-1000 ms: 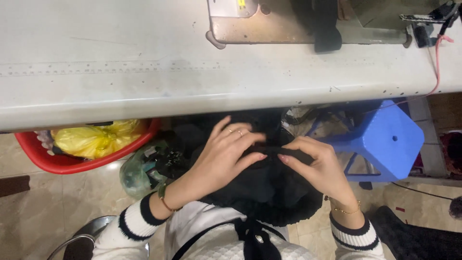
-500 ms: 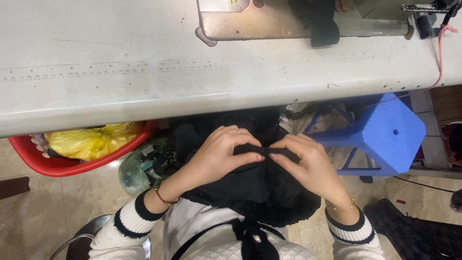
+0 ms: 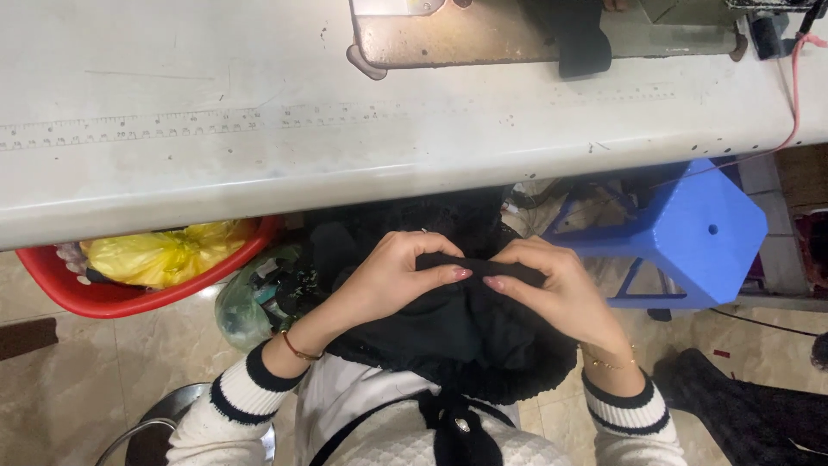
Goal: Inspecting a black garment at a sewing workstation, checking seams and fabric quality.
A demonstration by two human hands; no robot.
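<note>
Both hands pinch the same black fabric piece (image 3: 457, 324), bunched in the person's lap just below the front edge of the grey work table (image 3: 259, 164). Left hand (image 3: 388, 280) clamps the fabric's top fold, thumb on the near side, fingers curled over it, fingertips (image 3: 460, 273) at the fold's middle. Right hand (image 3: 556, 289) grips the same fold from the other side, its fingertips (image 3: 495, 282) almost touching the left ones. Fabric hangs down from the fold onto the white quilted top, a black bow (image 3: 457, 423) just below it. Gold bracelet (image 3: 297, 349) on left wrist, thin chain (image 3: 608, 362) on right. Under the table: red basin (image 3: 129, 298) with a yellow plastic bag (image 3: 164, 255) to the left of the fabric, blue plastic stool (image 3: 690, 233) to the right. On the table's far side, sewing machine base (image 3: 483, 34) with a black strip (image 3: 582, 47) on it; red cord (image 3: 793, 86) runs over the table's right end.
</note>
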